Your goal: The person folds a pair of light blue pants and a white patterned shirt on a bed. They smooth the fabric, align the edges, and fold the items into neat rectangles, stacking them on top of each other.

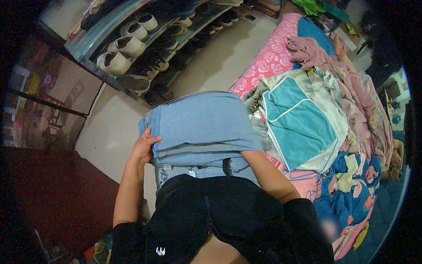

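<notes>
A folded light-blue denim garment (204,122) lies over my lap in several layers. My left hand (145,144) grips its left edge, with the thumb on top and the other fingers mostly behind the cloth. From the right, my right wrist (252,156) goes in among the layers, so the hand itself is hidden. More pale denim (206,171) with a dark strip shows between the folded stack and my black clothing. To the right, a teal cloth with white edging (300,122) lies on a whitish patterned cloth (333,99).
At upper left, a shoe rack (145,49) holds several white and dark shoes. A pink floral cover (263,62), a dusty-pink quilt (359,105) and a blue patterned cloth (352,188) are heaped on the right. What looks like a bare foot (340,49) shows beyond them. Pale floor (105,128) runs beside a dark-red surface (66,188).
</notes>
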Available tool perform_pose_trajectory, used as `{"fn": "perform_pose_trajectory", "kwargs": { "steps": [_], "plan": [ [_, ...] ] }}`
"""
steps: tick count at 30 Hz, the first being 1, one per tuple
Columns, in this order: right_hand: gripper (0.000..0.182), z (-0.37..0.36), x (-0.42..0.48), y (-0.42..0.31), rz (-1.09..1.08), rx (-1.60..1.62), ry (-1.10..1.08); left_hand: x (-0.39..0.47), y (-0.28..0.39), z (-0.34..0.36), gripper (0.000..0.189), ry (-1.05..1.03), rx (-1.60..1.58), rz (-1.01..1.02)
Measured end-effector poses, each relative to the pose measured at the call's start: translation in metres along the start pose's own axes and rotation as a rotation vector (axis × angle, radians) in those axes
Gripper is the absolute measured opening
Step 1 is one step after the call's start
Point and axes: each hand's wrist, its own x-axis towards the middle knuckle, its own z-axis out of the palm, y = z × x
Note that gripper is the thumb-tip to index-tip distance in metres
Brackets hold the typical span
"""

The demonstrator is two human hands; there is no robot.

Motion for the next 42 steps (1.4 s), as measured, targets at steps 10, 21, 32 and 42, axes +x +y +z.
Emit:
{"fn": "perform_pose_trajectory", "kwargs": {
  "steps": [10,21,32,42],
  "plan": [
    [0.053,-0.001,-0.013,-0.032,0.09,0.26,-0.235,-0.038,0.033,-0.007,0.07,0.172,0.291,0.222],
    [0.048,-0.096,-0.074,-0.035,0.297,0.177,-0.899,-0.042,-0.015,-0.031,0.082,0.33,0.439,0.101],
    [0.036,-0.122,-0.113,-0.002,-0.003,0.439,-0.59,-0.041,-0.014,-0.043,0.078,0.444,0.743,0.209],
    [0.044,-0.074,-0.092,-0.016,-0.374,0.248,-0.48,0.016,-0.043,-0.043,0.089,0.451,0.685,0.118]
  ]
}}
